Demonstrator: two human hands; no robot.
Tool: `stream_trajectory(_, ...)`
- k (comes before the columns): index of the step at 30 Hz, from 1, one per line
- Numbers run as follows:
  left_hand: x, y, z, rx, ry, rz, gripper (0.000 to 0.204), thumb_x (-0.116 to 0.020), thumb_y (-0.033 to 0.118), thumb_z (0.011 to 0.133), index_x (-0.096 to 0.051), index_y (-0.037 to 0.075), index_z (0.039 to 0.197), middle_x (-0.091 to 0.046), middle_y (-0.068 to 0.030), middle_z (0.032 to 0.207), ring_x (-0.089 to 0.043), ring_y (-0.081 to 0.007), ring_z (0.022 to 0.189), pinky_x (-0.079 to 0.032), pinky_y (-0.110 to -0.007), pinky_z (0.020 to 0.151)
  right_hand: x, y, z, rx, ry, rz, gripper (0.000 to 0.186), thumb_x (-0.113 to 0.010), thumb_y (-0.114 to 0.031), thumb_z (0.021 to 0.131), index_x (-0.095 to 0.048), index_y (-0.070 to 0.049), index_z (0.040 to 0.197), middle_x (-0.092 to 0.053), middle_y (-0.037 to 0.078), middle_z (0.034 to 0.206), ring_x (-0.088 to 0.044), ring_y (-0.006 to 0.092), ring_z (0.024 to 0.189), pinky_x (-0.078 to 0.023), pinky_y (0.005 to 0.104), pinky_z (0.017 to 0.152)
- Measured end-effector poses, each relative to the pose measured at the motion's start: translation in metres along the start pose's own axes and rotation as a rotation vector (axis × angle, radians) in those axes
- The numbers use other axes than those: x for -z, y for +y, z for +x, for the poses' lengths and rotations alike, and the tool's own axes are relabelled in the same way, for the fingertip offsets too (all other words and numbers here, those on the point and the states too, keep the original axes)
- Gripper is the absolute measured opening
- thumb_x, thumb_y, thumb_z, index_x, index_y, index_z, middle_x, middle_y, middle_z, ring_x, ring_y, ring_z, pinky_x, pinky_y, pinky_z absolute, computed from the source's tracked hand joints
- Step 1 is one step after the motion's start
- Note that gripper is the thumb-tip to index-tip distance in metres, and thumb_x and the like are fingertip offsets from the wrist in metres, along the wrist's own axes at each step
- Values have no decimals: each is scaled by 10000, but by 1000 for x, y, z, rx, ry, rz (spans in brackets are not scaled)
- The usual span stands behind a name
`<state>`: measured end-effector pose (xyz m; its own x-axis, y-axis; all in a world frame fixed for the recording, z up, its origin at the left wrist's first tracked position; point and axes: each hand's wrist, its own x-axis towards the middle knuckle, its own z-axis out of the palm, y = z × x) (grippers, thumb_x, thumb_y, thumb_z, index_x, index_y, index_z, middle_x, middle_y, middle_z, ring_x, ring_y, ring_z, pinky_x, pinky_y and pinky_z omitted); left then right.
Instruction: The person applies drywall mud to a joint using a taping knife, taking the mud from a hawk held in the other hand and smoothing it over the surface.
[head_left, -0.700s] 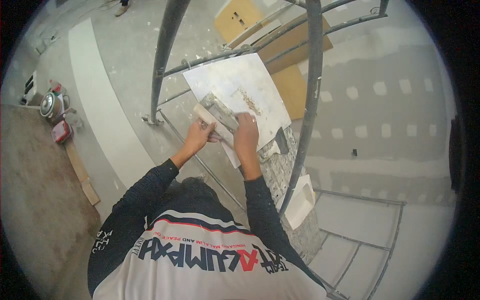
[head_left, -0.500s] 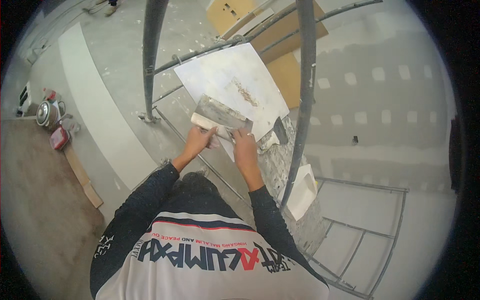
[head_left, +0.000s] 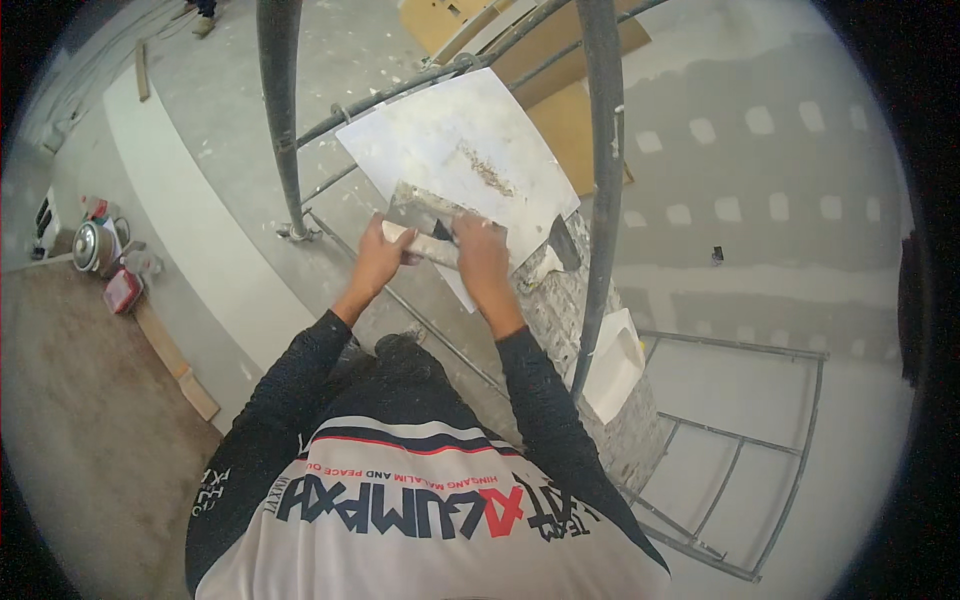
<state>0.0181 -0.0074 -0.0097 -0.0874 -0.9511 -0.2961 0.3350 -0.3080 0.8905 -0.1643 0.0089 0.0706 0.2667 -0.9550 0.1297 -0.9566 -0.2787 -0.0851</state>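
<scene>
both hands up on scaffold: left hand (head_left: 383,252) fingers clamped on trowel (head_left: 432,226) handle end, right hand (head_left: 482,255) fingers clamped on it too, over white mortar board (head_left: 470,150). likely mid scraping step; next needs steady pull.

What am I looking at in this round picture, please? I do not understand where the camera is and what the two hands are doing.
The camera sits on a person's head and looks down, so you see their own chest, arms and hands from above. The wide lens makes the picture round and bends straight lines.

The person stands high on a metal scaffold; the grey floor lies far below. There is no robot, only two bare hands.

The left hand and the right hand are together on a flat metal trowel, at its pale handle. Under the trowel is a square white board with a smear of brownish plaster on it. I cannot tell exactly what the board rests on.

On the floor at the left are a round metal pot and a red container. At the right is a plastered wall.
</scene>
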Motion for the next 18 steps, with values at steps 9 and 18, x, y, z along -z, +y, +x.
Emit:
stream_trajectory(9,-11,-2,0,-30,-3,-44,495,-712,110,955,-387,-137,1236,-665,-242,1016,-745,-289,762,-655,-372,540,6,1,19,3,8,-9,204,-564,-66,872,-656,-67,1054,-665,153,1046,-662,371,974,-542,471,797)
stream_trajectory(18,-8,-18,-2,-18,-16,-56,422,-712,131,960,-427,-100,1168,-623,-223,1041,-735,-274,823,-656,-353,561,0,-1,31,57,-17,-43,201,-581,-89,895,-637,-34,1080,-631,136,1087,-677,329,991,-554,454,826)
